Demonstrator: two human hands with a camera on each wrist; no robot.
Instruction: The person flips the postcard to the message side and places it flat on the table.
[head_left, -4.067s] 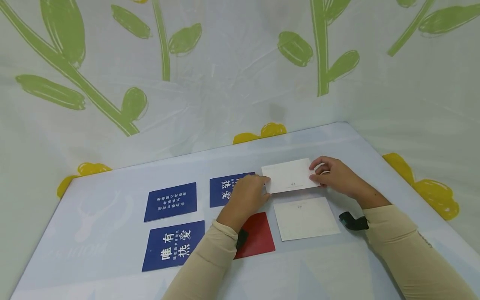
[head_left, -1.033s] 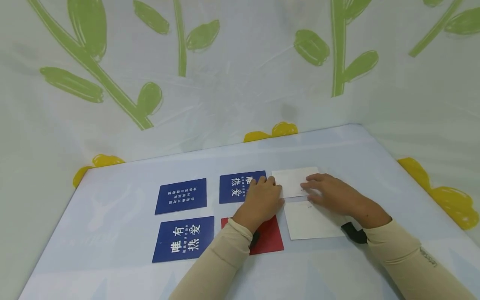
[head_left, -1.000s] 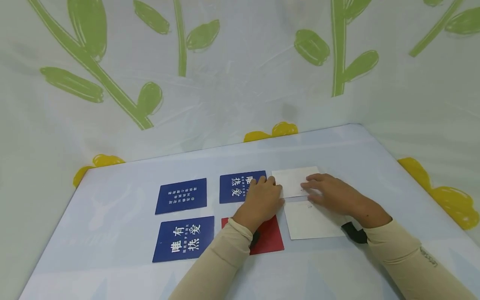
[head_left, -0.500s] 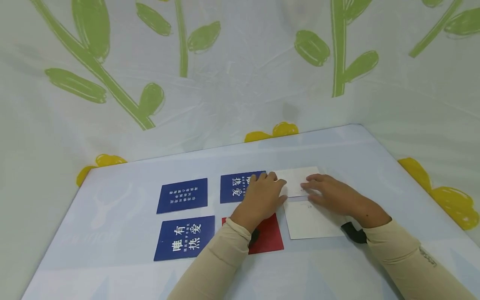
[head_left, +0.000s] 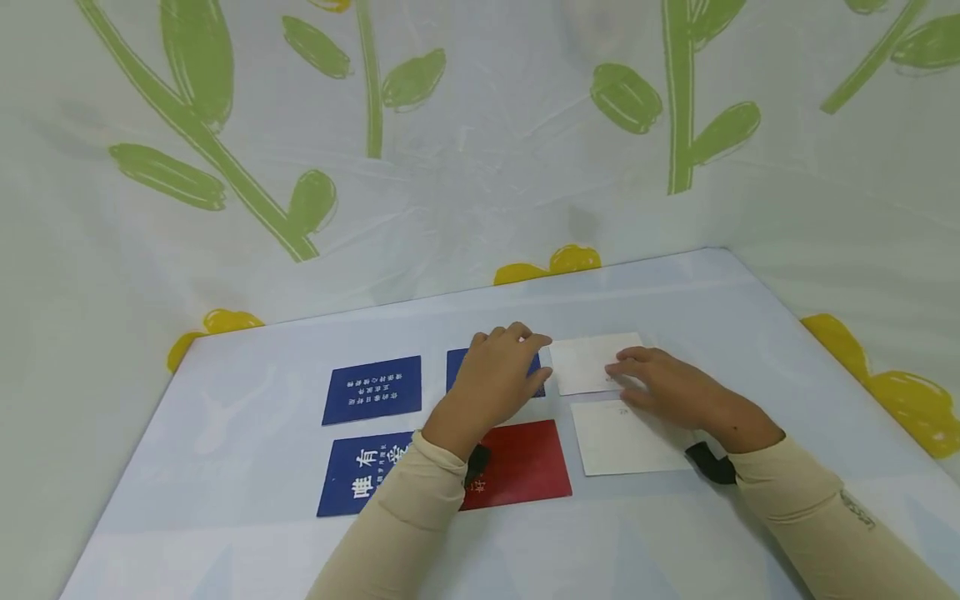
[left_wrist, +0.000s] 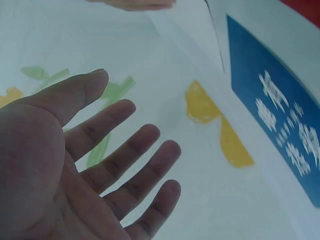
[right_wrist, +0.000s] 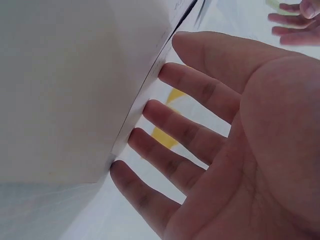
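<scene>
My left hand (head_left: 483, 383) is held over a blue card (head_left: 457, 363) with white characters and hides most of it. In the left wrist view its fingers are spread, with nothing in them, and the blue card (left_wrist: 250, 75) lies off to the right. A white card (head_left: 583, 362) lies just right of that blue one. My right hand (head_left: 671, 392) has its loosely bent fingertips at this far white card, and its palm is over a nearer white card (head_left: 622, 446). The right wrist view shows the straight fingers (right_wrist: 187, 130) beside a white card (right_wrist: 75, 90), gripping nothing.
A red card (head_left: 532, 458) lies in front of the left hand, partly under the wrist. Two more blue cards, one far (head_left: 375, 392) and one near (head_left: 352, 479), lie to the left on the pale table (head_left: 225, 467). A patterned curtain (head_left: 495, 192) stands behind.
The far white card, earlier held by both hands, now lies on the table beside the blue card. My left hand has just lifted off and moved left; the right hand stays nearly still.
</scene>
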